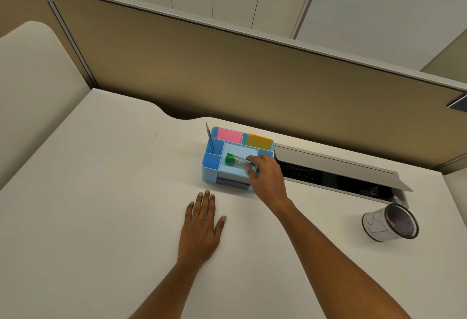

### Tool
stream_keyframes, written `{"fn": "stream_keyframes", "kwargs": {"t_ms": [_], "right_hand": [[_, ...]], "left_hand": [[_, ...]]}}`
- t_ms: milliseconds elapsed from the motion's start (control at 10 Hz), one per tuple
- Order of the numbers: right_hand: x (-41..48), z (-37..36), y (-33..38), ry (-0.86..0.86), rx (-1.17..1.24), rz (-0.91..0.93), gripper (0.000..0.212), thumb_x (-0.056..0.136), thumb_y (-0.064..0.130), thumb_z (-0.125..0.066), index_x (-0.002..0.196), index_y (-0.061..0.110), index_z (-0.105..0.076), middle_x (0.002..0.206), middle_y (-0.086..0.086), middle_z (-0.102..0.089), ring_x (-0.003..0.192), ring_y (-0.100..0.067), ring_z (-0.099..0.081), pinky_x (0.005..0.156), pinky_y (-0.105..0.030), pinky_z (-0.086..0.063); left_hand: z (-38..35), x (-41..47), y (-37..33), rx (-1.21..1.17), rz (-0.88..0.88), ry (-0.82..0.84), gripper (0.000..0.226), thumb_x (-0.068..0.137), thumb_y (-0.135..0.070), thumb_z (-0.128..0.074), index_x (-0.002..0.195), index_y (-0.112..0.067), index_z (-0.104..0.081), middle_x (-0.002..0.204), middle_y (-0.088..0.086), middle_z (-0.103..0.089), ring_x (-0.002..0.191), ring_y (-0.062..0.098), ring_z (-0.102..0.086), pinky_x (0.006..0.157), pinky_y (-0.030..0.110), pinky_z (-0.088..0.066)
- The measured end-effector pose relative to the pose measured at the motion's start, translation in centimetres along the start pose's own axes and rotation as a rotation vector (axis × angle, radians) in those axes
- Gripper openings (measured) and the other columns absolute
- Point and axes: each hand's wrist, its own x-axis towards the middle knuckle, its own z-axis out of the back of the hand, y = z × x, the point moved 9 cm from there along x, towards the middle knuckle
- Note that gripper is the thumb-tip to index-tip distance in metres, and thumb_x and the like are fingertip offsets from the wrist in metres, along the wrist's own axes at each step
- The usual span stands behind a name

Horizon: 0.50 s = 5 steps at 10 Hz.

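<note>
white desk top nearest, bearing left hand, flat, fingers straight and slightly spread. further out, right hand pinching clear plastic tube with green cap by its bare end, in shallow middle tray of light blue plastic desk organiser. beyond, grey pencil standing in left slot, pink sticky-note pad behind.

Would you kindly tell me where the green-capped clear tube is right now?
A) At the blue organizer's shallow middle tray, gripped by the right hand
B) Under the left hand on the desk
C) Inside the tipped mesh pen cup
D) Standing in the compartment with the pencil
A: the green-capped tube is at the middle tray of the blue desk organizer, and the right hand pinches its uncapped end.
</note>
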Motion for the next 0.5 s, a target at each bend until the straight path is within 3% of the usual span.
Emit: {"fn": "stream_keyframes", "kwargs": {"t_ms": [300, 400, 500], "right_hand": [[-0.4, 0.3, -0.1, 0.012, 0.092, -0.042, 0.044, 0.095, 0.017, -0.068, 0.137, 0.012, -0.057, 0.139, -0.011, -0.058, 0.133, -0.026, -0.050, 0.107, -0.042, -0.051], [-0.7, 0.9, -0.1, -0.004, 0.142, -0.035, 0.045, 0.093, 0.016, -0.070, 0.136, 0.011, -0.058, 0.138, -0.012, -0.059, 0.129, -0.027, -0.054, 0.105, -0.043, -0.052], [-1.1, 2.1, -0.1, -0.055, 0.230, -0.041, 0.043, 0.091, 0.014, -0.073, 0.132, 0.011, -0.061, 0.136, -0.012, -0.061, 0.120, -0.027, -0.060, 0.095, -0.035, -0.058]], "left_hand": [[0.4, 0.0, 0.0, 0.005, -0.004, -0.031, 0.076, 0.101, -0.059, -0.015, 0.159, -0.011, -0.019, 0.168, 0.011, -0.023, 0.155, 0.026, -0.020, 0.122, 0.032, 0.007], [0.0, 0.0, 0.1, 0.008, -0.009, -0.029, 0.076, 0.099, -0.062, -0.008, 0.159, -0.015, -0.007, 0.169, 0.010, -0.015, 0.156, 0.024, -0.013, 0.123, 0.034, 0.005], [-0.2, 0.0, 0.2, -0.025, 0.001, -0.020, 0.078, 0.097, -0.064, -0.004, 0.157, -0.016, -0.002, 0.170, 0.008, -0.010, 0.157, 0.023, -0.010, 0.121, 0.033, 0.007]]}}
